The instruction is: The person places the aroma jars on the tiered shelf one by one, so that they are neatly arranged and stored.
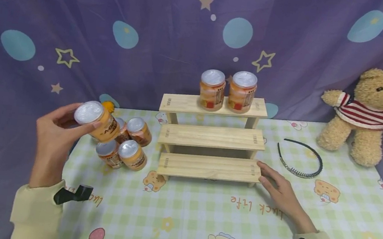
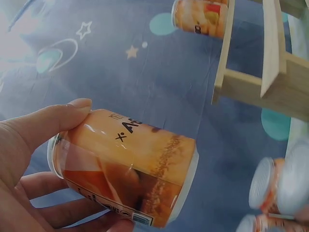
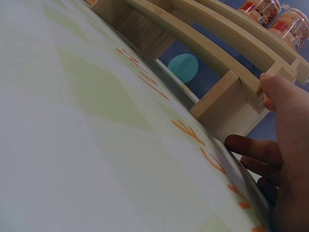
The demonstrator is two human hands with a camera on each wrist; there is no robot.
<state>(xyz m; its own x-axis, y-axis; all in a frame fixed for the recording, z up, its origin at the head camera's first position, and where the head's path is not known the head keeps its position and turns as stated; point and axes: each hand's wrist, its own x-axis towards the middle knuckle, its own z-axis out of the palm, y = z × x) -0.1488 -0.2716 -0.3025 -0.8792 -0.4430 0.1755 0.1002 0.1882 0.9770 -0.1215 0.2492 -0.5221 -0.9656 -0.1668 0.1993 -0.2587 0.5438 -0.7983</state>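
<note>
My left hand (image 1: 53,133) grips an orange-labelled can (image 2: 128,166) with a pale lid, tilted above the left side of the table; the thumb lies on one side and the fingers on the other. Close below it stands a group of similar cans (image 1: 132,155). My right hand (image 1: 281,192) is at the right end of a three-step wooden rack (image 1: 208,167), a fingertip on the bottom step's corner. In the right wrist view its other fingers (image 3: 256,150) hang loosely beside the rack's side board. Two more cans (image 1: 212,90) stand upright on the top step.
Right of the rack lies a dark headband (image 1: 320,164). A teddy bear (image 1: 368,114) in a striped top sits at the back right. A checked cloth (image 1: 180,207) covers the table, and a purple curtain (image 1: 175,24) hangs behind. A small orange thing (image 1: 108,105) shows behind the held can.
</note>
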